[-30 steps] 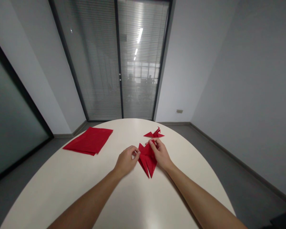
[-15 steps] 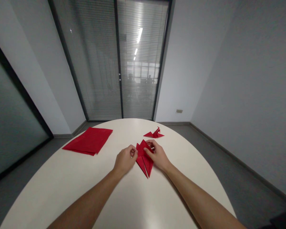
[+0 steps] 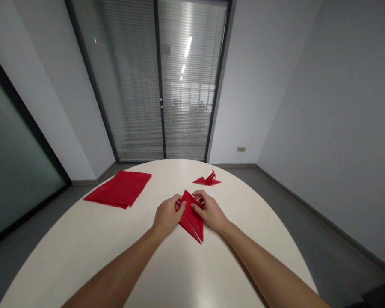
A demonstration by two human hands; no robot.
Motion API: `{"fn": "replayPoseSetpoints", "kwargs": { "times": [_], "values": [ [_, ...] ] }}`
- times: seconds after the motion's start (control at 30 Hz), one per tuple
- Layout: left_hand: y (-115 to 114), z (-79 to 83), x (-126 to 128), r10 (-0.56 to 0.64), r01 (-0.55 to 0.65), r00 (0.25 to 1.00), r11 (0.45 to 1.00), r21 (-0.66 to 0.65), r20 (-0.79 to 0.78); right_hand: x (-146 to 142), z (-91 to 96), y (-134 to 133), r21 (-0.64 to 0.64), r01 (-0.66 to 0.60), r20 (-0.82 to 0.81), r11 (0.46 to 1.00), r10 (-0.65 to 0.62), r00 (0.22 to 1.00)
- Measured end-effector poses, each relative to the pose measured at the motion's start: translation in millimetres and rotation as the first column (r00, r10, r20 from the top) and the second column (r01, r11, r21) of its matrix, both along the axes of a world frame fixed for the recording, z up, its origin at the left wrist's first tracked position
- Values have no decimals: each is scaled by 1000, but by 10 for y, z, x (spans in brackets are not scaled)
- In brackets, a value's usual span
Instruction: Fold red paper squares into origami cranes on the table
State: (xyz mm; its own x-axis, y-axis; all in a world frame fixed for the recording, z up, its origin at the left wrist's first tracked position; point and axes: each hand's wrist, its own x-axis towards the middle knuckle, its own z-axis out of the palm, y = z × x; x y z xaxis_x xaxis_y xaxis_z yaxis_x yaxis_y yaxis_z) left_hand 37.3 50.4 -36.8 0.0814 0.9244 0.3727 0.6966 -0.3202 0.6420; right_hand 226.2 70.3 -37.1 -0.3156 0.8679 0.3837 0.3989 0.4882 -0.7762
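Between my two hands is a piece of folded red paper (image 3: 191,218), diamond-shaped, with a slit running down to its near tip. My left hand (image 3: 169,214) pinches its left edge, thumb on top and fingers tucked behind. On the opposite edge, my right hand (image 3: 212,210) grips it the same way, its thumb pressed on the front face and its fingers partly hidden behind. Just beyond the hands rests a finished red paper crane (image 3: 208,179) with spread wings.
Several red paper sheets (image 3: 120,188) lie in a loose stack at the left of the round white table (image 3: 167,273). Past the table's far edge stand a glass partition with blinds (image 3: 141,128) and a pale wall (image 3: 250,85) with a socket.
The paper has turned slightly, its top point swinging left and its near tip right. My left thumb now presses on it, and the small flap at its upper left no longer shows.
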Motion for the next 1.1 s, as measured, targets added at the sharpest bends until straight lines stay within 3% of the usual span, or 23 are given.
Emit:
{"fn": "replayPoseSetpoints", "kwargs": {
  "times": [0.23, 0.5, 0.83, 1.1],
  "values": [
    [60, -78, -24, 51, -49, 996, 998, -33, 73, 11, -48, 28, 20, 44, 77, 999, -46, 996],
    [40, -41, -8, 79, -78, 997, 996, -44, 20, -6, -19, 13, 40, 55, 104, 998, -59, 993],
    [-19, 5, -5, -20, 20, 999, 1000, 7, -27, -32, 48, -17, 87, 94, 192, 992, -109, 975],
    [37, -48, -22, 30, -30, 999, 1000, -8, 15, -35, 13, -22, 117, 60, 177, 991, -80, 981]
  ]
}}
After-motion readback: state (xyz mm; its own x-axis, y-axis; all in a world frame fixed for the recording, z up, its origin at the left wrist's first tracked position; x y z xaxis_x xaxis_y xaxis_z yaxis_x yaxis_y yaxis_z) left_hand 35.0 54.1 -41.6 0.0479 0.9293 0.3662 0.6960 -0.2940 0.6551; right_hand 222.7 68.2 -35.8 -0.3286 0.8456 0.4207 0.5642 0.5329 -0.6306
